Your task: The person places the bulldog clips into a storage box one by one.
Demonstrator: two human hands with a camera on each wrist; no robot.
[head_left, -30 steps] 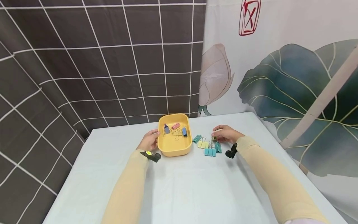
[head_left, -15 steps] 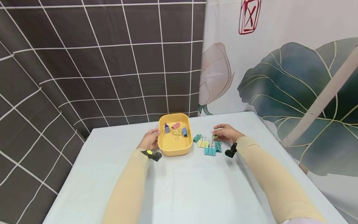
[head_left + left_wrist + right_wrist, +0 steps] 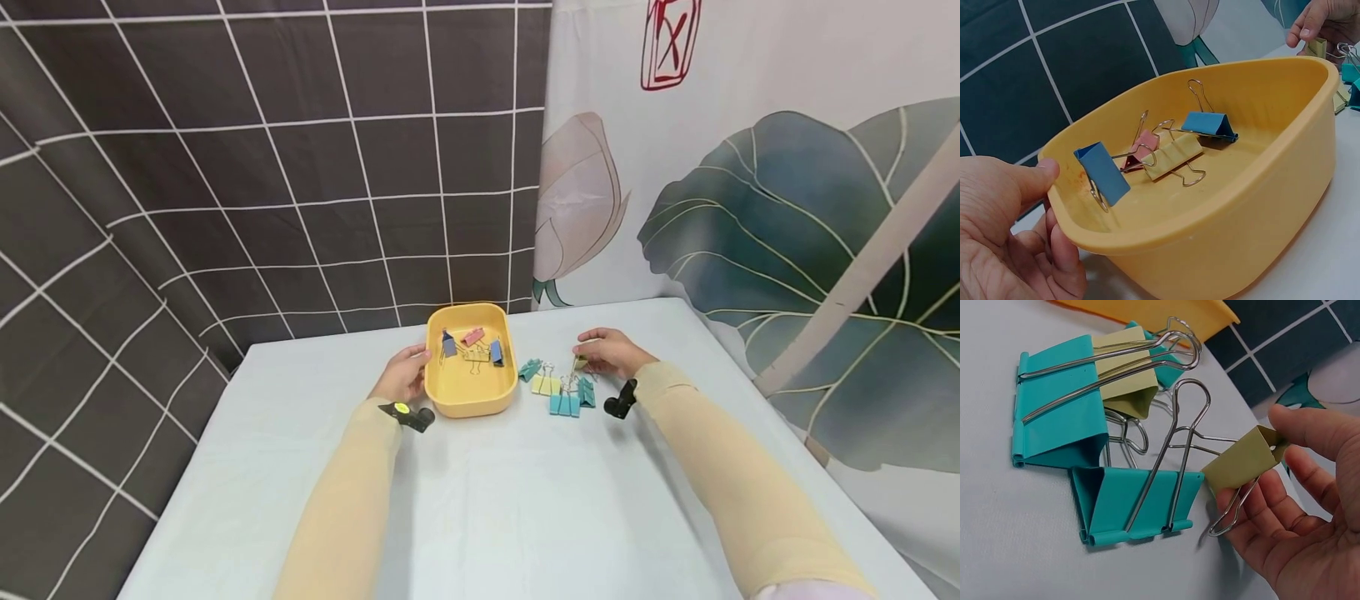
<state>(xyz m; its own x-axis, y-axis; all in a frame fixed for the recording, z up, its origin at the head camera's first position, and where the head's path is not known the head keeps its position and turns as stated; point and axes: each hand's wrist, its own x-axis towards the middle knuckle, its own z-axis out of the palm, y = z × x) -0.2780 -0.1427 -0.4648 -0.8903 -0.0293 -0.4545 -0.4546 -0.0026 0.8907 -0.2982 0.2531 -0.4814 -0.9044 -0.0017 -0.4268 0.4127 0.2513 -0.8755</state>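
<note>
My left hand (image 3: 401,373) grips the left rim of a yellow plastic bin (image 3: 1241,237), thumb on the rim and fingers below it outside. Inside the bin lie a pink binder clip (image 3: 1141,150), a pale yellow one (image 3: 1175,156) and two blue ones (image 3: 1104,175). At the right, my right hand (image 3: 1310,506) pinches a yellow-green binder clip (image 3: 1244,456) between thumb and fingers, its wire handles sticking out. Just beside it on the table is a small pile: teal binder clips (image 3: 1147,500) and a pale yellow binder clip (image 3: 1125,369).
A white-covered table (image 3: 480,500) carries everything. Behind it hang a dark gridded cloth (image 3: 300,167) and a white cloth with a printed leaf (image 3: 787,217). The clip pile is close to the bin's right side.
My right hand has risen slightly and drawn the yellow-green binder clip up, a little away from the pile. My left hand keeps its hold on the bin.
</note>
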